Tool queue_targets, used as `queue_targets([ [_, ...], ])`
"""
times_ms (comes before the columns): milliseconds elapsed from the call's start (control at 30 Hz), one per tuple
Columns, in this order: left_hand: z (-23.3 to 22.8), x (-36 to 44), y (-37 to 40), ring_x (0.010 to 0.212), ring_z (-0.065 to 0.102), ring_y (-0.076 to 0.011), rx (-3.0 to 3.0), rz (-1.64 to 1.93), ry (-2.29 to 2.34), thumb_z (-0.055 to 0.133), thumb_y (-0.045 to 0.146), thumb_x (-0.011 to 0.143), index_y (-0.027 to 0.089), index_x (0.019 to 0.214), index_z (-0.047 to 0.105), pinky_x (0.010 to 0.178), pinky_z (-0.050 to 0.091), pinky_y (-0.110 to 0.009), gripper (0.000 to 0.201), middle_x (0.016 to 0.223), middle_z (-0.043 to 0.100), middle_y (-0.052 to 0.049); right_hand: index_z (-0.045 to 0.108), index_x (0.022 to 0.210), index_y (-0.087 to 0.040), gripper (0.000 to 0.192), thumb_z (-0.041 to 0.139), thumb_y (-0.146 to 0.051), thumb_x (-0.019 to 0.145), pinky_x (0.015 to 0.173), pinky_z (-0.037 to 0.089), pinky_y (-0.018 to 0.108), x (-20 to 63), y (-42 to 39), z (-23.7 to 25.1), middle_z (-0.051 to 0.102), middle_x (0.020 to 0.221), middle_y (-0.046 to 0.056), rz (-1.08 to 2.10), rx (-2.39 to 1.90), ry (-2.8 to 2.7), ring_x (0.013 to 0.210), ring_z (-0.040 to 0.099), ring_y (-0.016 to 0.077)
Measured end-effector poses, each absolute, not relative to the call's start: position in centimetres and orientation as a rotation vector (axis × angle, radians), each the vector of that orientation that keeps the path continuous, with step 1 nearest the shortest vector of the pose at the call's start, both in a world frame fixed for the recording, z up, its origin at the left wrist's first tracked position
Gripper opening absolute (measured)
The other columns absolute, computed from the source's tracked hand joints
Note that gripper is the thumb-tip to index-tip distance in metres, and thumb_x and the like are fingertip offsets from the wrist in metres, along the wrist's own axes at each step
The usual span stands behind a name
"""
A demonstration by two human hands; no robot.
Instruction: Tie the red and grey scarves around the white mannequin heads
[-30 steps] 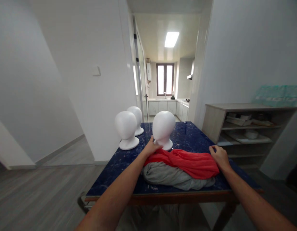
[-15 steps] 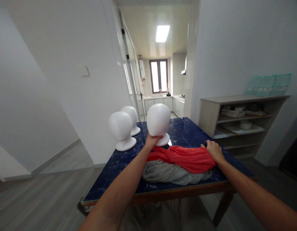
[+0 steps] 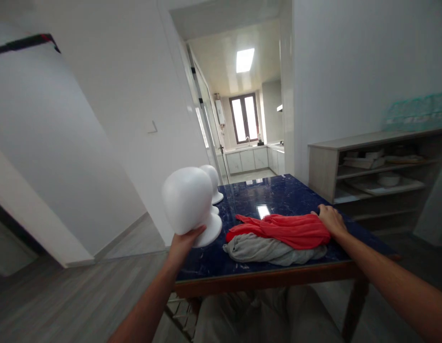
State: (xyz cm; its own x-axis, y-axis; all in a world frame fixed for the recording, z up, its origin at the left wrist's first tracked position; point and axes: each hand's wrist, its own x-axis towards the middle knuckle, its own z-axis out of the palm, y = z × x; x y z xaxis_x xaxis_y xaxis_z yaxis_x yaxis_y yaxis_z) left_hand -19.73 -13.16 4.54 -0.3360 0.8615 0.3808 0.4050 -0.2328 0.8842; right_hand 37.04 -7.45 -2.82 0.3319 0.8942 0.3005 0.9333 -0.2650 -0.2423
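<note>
In the head view, the left hand [image 3: 183,240] grips the neck of a white mannequin head [image 3: 187,200], fingers clenched around it, at the blue bench's [image 3: 278,195] left edge. The right hand [image 3: 331,220] rests, fingers loosely curled, on the red cloth [image 3: 285,229] atop a grey cloth [image 3: 263,248].
</note>
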Motion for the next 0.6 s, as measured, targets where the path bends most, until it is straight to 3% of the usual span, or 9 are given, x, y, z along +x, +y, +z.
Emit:
queue_targets([
  [200,1.5,-24.2,-14.3,0.122,0.07,-0.0368,1.419,1.476,1.814,0.088,0.047,0.061,0.019,0.097,0.077,0.107,0.056,-0.044,0.048,0.115,0.08,-0.014,0.06,0.133,-0.01,0.046,0.046,-0.045,0.107,0.092,0.047,0.041,36.6,-7.7,-2.5,0.065,0.128,0.023,-0.159,-2.249,-1.635,0.116,0.064,0.0353],
  [400,0.1,-24.4,-13.5,0.118,0.073,-0.0378,1.356,1.416,1.913,0.087,0.046,0.065,0.016,0.104,0.077,0.106,0.056,-0.047,0.051,0.114,0.08,-0.016,0.059,0.133,-0.011,0.046,0.045,-0.046,0.107,0.091,0.048,0.04,37.0,-7.6,-2.8,0.065,0.128,0.022,-0.194,-2.255,-1.659,0.115,0.065,0.0335],
  [600,-0.1,-24.3,-13.4,0.112,0.075,-0.0353,1.478,1.39,1.958,0.084,0.045,0.071,0.018,0.102,0.078,0.097,0.061,-0.042,0.042,0.106,0.082,-0.013,0.057,0.135,-0.01,0.053,0.038,-0.051,0.108,0.093,0.047,0.042,37.4,-7.2,-3.2,0.064,0.128,0.022,-0.189,-2.249,-1.668,0.115,0.064,0.0358],
])
